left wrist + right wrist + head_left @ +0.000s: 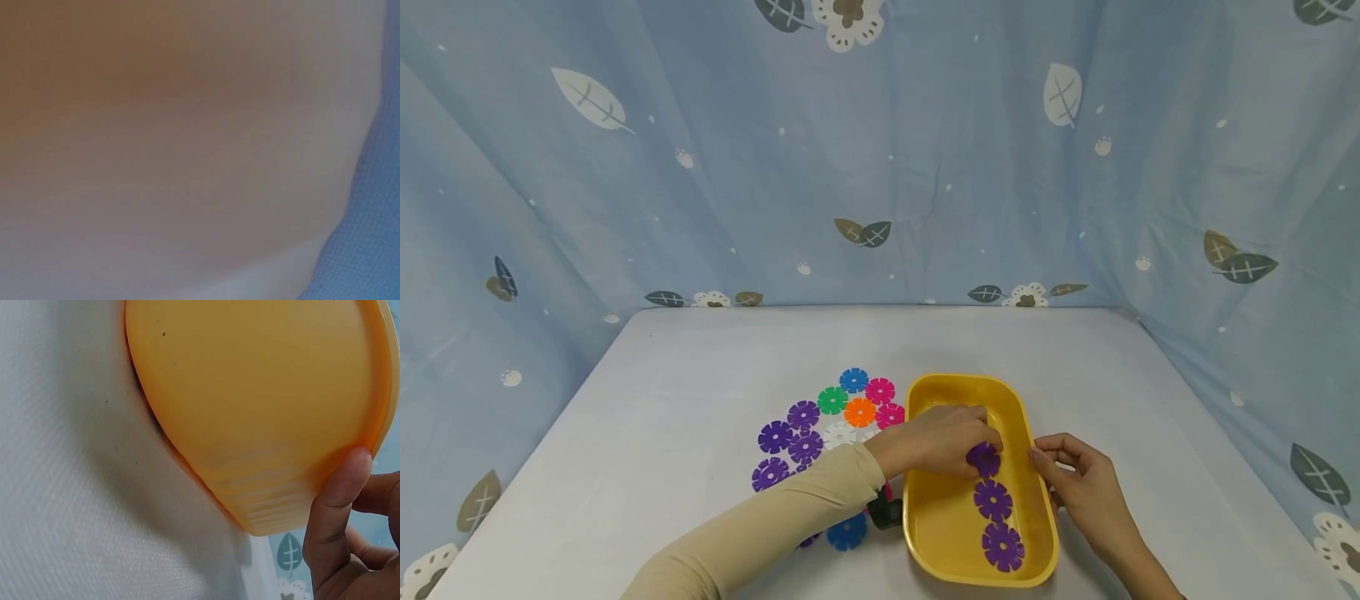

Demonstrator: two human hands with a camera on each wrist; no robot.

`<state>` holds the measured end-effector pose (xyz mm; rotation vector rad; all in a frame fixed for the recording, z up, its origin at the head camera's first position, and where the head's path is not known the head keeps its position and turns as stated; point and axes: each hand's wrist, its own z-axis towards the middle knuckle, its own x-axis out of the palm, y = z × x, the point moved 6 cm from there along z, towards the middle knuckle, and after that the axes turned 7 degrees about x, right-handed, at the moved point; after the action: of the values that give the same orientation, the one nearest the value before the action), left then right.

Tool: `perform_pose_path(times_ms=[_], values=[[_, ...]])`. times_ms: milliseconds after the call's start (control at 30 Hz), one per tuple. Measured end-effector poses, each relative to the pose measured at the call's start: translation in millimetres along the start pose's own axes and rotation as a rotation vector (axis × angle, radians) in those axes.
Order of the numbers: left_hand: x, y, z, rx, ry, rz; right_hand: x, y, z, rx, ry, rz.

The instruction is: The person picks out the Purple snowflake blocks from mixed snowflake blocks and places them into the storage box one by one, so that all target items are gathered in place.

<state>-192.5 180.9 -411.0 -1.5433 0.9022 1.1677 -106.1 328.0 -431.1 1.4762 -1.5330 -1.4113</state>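
A yellow plastic tray [951, 542] stands on the white table. Purple snowflake discs [1003, 547] lie in a row along its right side. Reaching over the left rim, my left hand [943, 437] has its fingers curled down onto the farthest purple snowflake disc [984, 459]; its fingertips are partly hidden. My right hand [1082, 483] holds the tray's right rim with thumb and fingers. In the right wrist view, the thumb [344, 481] lies against the outside of the yellow tray [250, 394]. The left wrist view is mostly a blurred sleeve [187, 156].
Left of the tray lie many loose snowflake discs: purple [775, 437], green [832, 400], orange [860, 412], pink [880, 390], white [839, 434] and blue [847, 532]. My left forearm covers some of them. A blue patterned curtain [925, 167] surrounds the table [685, 400].
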Motion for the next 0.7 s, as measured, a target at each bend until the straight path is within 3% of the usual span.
perform_pose_path(times_ms=[267,700], values=[[2.0,-2.7,1.0,-0.021,0.010,-0.042,-0.4,-2.0,-0.4,0.015,-0.007,-0.005],[2.9,-1.9,2.3,0.004,-0.016,-0.036,-0.5,-3.4,1.3,0.016,0.001,-0.010]])
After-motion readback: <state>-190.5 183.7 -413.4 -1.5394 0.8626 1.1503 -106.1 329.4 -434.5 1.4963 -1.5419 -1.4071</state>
